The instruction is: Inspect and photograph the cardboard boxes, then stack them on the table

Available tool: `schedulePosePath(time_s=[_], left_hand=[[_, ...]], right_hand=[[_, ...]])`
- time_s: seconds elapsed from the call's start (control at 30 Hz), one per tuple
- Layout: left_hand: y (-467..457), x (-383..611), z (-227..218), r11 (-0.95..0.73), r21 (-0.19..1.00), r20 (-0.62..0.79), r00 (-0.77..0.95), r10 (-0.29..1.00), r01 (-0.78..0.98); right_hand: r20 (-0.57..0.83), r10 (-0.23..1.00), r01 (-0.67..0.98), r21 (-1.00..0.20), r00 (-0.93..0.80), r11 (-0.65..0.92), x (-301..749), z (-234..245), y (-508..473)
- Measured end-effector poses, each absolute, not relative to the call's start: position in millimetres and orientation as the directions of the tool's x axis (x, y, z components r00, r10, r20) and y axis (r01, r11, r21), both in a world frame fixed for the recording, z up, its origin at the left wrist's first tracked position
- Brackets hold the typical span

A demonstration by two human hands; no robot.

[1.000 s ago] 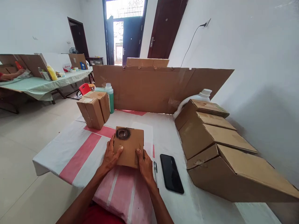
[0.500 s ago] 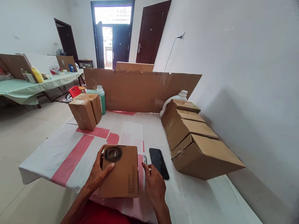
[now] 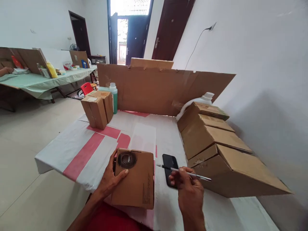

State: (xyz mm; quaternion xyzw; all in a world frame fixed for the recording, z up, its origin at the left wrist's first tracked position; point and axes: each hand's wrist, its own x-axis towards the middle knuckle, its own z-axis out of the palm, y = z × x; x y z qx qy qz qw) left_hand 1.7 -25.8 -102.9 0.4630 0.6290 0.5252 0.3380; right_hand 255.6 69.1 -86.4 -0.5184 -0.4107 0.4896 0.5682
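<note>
A brown box (image 3: 134, 183) is held at the near edge of the table (image 3: 79, 154), partly hung over it. It is gripped by the left hand (image 3: 110, 183), with the thumb laid on top and the other fingers wrapped round its left side. The box is shut, and a dark ring (image 3: 126, 159) is seen on its top, near the far side.

A pen (image 3: 185, 173) is pinched in the closed fingers of the right hand (image 3: 190, 189), just to the right of the box. Its tip is pointed at the box but is not touching it. No pen marks can be seen on the box top — only small print along its right side.

A black phone (image 3: 168, 159) is lying under the pen, partly hidden by the right hand. A row of bigger boxes (image 3: 211, 141) is lined along the right edge of the table. Two small boxes (image 3: 97, 109) are stood by the far left corner, beside a green bottle (image 3: 113, 96). A cardboard wall (image 3: 156, 89) is set up along the far edge.
</note>
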Motion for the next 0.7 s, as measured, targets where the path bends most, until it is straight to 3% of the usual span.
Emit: schedulePosePath(time_s=[0.03, 0.1, 0.23, 0.37, 0.6, 0.7], left_hand=[[-26.2, 1.6, -102.1, 0.015, 0.973, 0.067, -0.342, 0.937, 0.232], [-26.6, 2.1, -100.9, 0.010, 0.967, 0.081, -0.345, 0.935, 0.255], [-27.7, 3.8, -100.7, -0.010, 0.957, 0.110, -0.332, 0.937, 0.290], [-28.8, 4.8, -102.3, -0.005, 0.953, 0.114, -0.347, 0.931, 0.302], [-28.0, 4.1, -99.7, -0.010, 0.961, 0.105, -0.332, 0.937, 0.276], [-28.0, 3.3, -98.6, 0.009, 0.971, 0.074, -0.337, 0.939, 0.238]], right_hand=[[-0.050, 0.987, -0.296, -0.955, 0.154, -0.002, 248.6, -76.3, 64.4], [-0.028, 0.999, -0.434, -0.901, 0.019, -0.017, 226.6, -63.0, 52.9], [0.045, 0.978, -0.448, -0.892, -0.205, -0.053, 178.8, -68.2, 31.3], [0.072, 0.947, -0.410, -0.910, -0.314, -0.067, 166.2, -88.7, 26.1], [0.060, 0.956, -0.312, -0.950, -0.288, -0.035, 183.1, -96.9, 27.3], [0.011, 0.985, -0.297, -0.954, -0.173, -0.042, 199.5, -92.5, 38.2]])
